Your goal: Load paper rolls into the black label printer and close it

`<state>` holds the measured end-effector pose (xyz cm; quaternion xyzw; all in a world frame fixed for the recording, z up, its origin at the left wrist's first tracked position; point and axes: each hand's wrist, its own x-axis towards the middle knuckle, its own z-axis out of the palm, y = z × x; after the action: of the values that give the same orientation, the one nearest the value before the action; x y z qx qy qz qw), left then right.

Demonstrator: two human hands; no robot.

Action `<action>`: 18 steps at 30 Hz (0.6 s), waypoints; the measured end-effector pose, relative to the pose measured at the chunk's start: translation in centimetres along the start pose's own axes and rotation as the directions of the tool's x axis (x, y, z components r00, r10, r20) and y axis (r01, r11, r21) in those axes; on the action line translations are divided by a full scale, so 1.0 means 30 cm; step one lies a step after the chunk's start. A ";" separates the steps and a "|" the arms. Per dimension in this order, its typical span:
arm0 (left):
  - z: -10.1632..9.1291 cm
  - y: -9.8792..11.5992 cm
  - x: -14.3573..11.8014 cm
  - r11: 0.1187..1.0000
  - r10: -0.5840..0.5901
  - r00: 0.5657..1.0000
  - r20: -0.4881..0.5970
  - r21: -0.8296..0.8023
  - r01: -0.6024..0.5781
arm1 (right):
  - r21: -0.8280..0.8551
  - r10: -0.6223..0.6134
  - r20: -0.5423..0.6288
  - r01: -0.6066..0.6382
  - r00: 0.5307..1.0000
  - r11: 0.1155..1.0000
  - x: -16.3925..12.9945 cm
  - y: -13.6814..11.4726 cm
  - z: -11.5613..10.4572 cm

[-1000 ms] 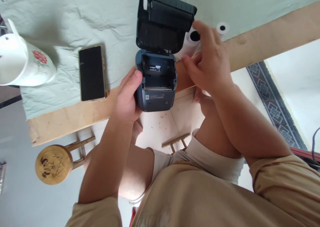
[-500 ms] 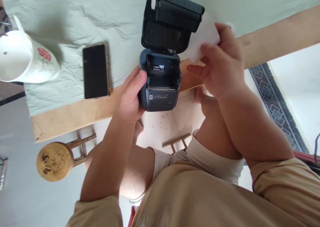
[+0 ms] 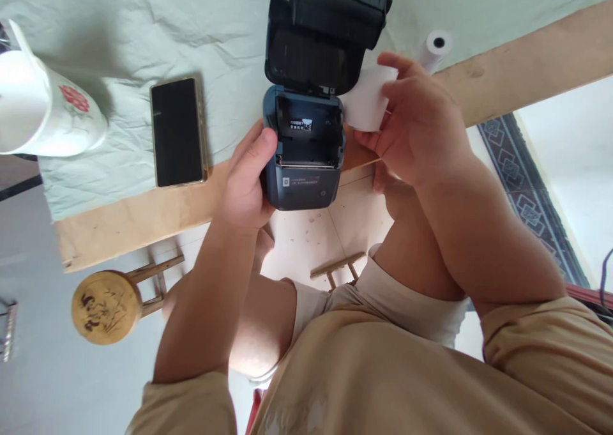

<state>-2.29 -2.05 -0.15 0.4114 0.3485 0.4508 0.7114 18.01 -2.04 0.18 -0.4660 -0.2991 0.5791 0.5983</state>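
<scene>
Dark grey plastic label printer (image 3: 304, 167), hinged lid (image 3: 325, 32) tipped fully back, at the near edge of the wooden table (image 3: 527, 64), partly on the crumpled pale green cloth (image 3: 143, 32). Paper bay open and, so far as visible, bare but for a small white sticker inside.

Left hand (image 3: 246, 179) clasped round the printer's left side, thumb over the bay rim, bracing it. Right hand (image 3: 421, 125) closed on a white paper roll (image 3: 366, 96), held just right of the bay, beside the lid hinge and not yet inside.

Step in hand, by judgement: loading, roll poised next to the bay. Seating it would call for turning the roll square to the bay, loose end toward the front slot, left hand keeping the body steady.

Hard to tell: the roll's core and loose end, covered by fingers; the bay's right wall; the lid's top edge, cut off by the frame.

Off to the side: white flowered jug (image 3: 43, 112), black smartphone (image 3: 177, 131) lying flat, second small white paper roll (image 3: 435, 45) on the cloth beyond the right hand.
</scene>
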 end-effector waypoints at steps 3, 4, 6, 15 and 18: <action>-0.001 -0.002 0.001 1.000 0.003 1.000 -0.007 0.010 -0.003 | -0.016 -0.068 0.030 0.068 0.997 0.998 -0.009 -0.004 0.006; -0.001 -0.003 0.002 1.000 0.005 1.000 -0.012 0.012 -0.004 | -0.026 -0.100 0.038 0.101 0.994 0.995 -0.012 -0.005 0.009; -0.004 -0.003 0.001 1.000 0.004 1.000 -0.020 0.016 -0.003 | -0.048 -0.164 0.035 0.165 0.986 0.985 -0.017 -0.005 0.014; -0.002 0.001 0.000 1.000 -0.010 1.000 -0.016 -0.025 0.010 | -0.008 -0.037 -0.072 0.037 0.997 0.999 0.008 0.003 0.008; -0.005 0.001 0.002 0.999 -0.012 1.000 0.007 -0.046 0.012 | -0.088 -0.135 -0.014 0.133 0.991 0.987 -0.005 0.004 0.014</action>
<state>-2.41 -1.96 -0.20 0.3941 0.3382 0.4532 0.7245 17.57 -2.12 0.27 -0.4760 -0.3487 0.5195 0.6181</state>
